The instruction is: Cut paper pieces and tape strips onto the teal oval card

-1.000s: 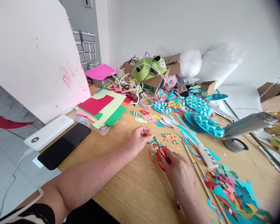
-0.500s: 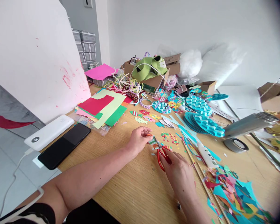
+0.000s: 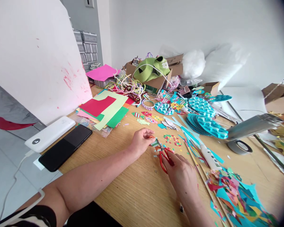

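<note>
Pinched in the fingers of my left hand (image 3: 142, 142) is a small striped paper fish (image 3: 154, 143), with orange at the end by my fingertips. My right hand (image 3: 181, 170) grips a pair of red-handled scissors (image 3: 164, 159), whose blades meet the fish's right edge. Small bits of cut paper lie on the table beneath the blades. Just beyond sits a patch of tiny coloured paper pieces (image 3: 172, 140). Several finished-looking paper fish (image 3: 151, 119) lie flat farther back.
Coloured paper sheets (image 3: 118, 116), a black phone (image 3: 65, 148) and a white power bank (image 3: 49, 134) are at left. On the right are blue wavy discs (image 3: 204, 126), a glue tube (image 3: 209, 157), wooden sticks (image 3: 204, 176), a steel flask (image 3: 253, 126) and paper scraps (image 3: 239, 201).
</note>
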Available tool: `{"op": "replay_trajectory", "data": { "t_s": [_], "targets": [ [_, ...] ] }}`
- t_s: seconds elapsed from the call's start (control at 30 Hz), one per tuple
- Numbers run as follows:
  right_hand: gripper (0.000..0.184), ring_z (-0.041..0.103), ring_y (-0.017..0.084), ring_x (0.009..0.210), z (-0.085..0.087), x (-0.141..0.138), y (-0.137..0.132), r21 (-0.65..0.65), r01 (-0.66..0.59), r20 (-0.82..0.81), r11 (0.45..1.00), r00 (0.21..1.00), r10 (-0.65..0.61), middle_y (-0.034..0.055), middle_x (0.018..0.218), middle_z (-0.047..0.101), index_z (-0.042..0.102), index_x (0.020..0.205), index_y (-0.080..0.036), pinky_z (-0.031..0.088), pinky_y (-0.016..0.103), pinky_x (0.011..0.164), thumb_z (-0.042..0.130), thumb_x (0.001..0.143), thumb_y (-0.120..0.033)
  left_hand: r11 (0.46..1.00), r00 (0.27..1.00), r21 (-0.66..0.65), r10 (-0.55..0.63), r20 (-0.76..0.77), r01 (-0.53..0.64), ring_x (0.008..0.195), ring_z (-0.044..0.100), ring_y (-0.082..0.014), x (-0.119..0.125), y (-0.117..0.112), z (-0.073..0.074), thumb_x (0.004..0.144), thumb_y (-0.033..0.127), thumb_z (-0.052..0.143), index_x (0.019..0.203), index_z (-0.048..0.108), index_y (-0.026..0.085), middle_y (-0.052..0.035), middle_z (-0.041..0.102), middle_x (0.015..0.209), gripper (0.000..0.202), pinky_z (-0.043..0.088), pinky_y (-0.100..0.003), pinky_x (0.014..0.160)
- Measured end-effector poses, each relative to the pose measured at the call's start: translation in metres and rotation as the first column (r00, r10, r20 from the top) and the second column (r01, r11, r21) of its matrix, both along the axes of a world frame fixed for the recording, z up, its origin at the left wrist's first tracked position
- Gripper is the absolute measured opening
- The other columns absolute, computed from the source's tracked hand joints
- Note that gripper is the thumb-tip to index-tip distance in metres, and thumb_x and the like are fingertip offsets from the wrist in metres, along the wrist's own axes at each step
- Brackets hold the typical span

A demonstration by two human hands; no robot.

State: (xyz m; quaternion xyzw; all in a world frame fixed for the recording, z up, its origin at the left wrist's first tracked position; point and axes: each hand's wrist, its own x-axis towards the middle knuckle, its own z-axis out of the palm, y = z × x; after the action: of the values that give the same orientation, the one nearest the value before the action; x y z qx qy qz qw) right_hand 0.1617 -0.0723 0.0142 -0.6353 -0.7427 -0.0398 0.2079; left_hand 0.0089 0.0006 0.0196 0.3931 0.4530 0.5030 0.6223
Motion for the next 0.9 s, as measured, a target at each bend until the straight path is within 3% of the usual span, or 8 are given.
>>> {"op": "replay_trajectory", "data": {
  "t_s": [0.9],
  "targets": [
    [0.037,0.059,0.018,0.069,-0.0024,0.0048,0.0011,0.014,-0.055,0.011,0.998,0.998,0.055,0.0059,0.076,0.068,0.068,0.087,-0.020,0.039,0.027,0.065,0.039,0.093,-0.042,1.000,1.000,-0.019,-0.004,-0.007,0.004,0.056,0.056,-0.0075,-0.0006,-0.0008,0.0037,0.063,0.001,0.063,0.080,0.062,0.012,0.0018,0.059,0.063,0.020,0.046,-0.018,0.053]
  ]
}}
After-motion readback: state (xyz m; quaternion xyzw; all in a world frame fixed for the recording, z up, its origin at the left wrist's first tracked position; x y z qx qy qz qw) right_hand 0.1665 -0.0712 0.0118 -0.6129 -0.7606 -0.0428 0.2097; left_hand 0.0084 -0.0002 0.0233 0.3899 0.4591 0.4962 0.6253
